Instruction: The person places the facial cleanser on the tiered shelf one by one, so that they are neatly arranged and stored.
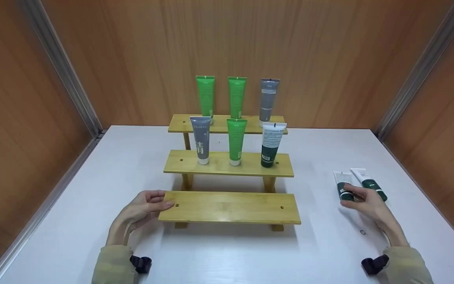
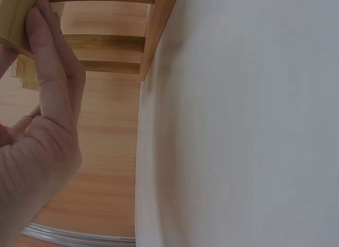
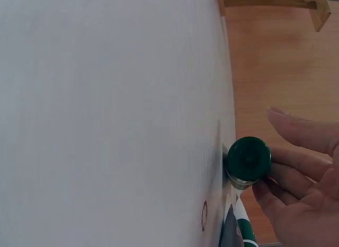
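Note:
My left hand (image 1: 144,209) grips the left end of the lowest step of a three-tier wooden display stand (image 1: 231,207), thumb on top and fingers underneath. On the right, my right hand (image 1: 369,203) reaches over a white and dark-green squeeze tube (image 1: 344,183) lying on the table, fingers at its capped end. In the right wrist view, the thumb stands apart from the green cap (image 3: 248,159), while the other fingers are beside or against it. A second white and dark-green tube (image 1: 369,184) lies just to the right, partly behind this hand.
Green tubes (image 1: 205,94) (image 1: 237,96) and a grey tube (image 1: 268,100) stand on the top step. The middle step bears a grey tube (image 1: 201,138), a green tube (image 1: 236,140) and a white and dark-green tube (image 1: 272,142). Wooden walls (image 1: 231,51) surround the white table (image 1: 132,157).

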A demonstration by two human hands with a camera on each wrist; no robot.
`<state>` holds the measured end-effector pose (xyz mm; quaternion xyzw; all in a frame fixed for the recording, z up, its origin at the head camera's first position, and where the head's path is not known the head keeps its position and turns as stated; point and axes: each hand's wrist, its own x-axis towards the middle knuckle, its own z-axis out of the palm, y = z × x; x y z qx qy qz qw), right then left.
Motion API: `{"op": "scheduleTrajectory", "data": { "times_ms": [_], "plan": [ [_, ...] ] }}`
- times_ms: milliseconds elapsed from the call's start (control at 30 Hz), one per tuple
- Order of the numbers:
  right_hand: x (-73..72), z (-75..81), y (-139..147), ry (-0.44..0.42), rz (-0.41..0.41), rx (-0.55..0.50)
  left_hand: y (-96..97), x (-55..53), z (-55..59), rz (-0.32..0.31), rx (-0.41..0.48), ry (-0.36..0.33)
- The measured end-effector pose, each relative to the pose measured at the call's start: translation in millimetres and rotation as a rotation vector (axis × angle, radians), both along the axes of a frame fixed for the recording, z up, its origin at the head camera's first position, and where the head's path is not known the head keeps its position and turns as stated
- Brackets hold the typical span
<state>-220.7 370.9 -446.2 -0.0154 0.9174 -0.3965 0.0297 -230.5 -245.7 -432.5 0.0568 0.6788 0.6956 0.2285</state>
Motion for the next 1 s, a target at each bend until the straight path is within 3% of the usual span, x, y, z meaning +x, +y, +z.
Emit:
{"op": "scheduleTrajectory", "data": {
  "times_ms": [233,700,1000],
  "plan": [
    [0.2,1.6,-1.0,-0.008,-0.049,0.002,0.5,-0.7,1.2,0.007,-0.021,0.000],
    [-3.0,-0.8,-4.2,0.067,-0.114,-0.042,-0.1,0.1,1.5,0.027,-0.050,-0.007],
    [-11.4,-0.2,-6.5,0.015,-0.098,0.012,0.6,-0.4,1.2,0.019,-0.055,-0.007]
  ]
}}
